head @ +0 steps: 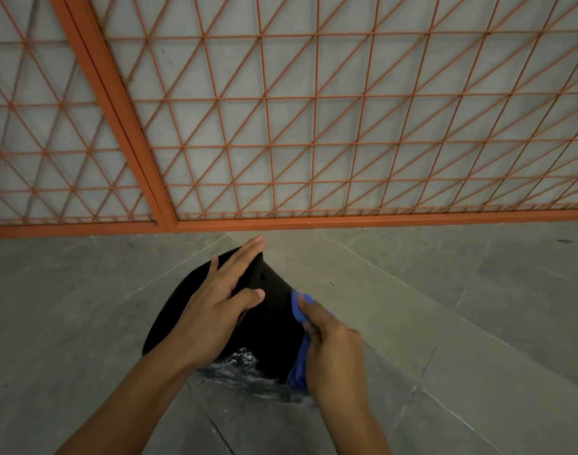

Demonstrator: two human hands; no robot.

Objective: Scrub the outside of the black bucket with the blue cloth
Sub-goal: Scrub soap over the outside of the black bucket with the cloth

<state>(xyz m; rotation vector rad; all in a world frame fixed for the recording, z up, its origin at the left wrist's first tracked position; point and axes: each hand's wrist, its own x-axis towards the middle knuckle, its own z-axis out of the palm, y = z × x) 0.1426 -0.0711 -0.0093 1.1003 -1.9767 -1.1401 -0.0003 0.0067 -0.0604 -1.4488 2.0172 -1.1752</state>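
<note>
The black bucket (pixel 267 320) lies tipped on the grey floor in the lower middle of the head view. My left hand (pixel 215 303) lies on its upper side, fingers stretched along the edge and thumb wrapped onto the dark wall. My right hand (pixel 330 343) holds the blue cloth (pixel 299 359) against the bucket's right outer wall; the cloth shows above and below my fingers. A wet, foamy patch glistens at the bucket's near lower side.
An orange metal grille (pixel 313 126) with a thick frame stands just beyond the bucket, its bottom bar along the floor. Grey stone floor tiles (pixel 461 307) spread to the left and right. Water wets the floor near the bucket's bottom.
</note>
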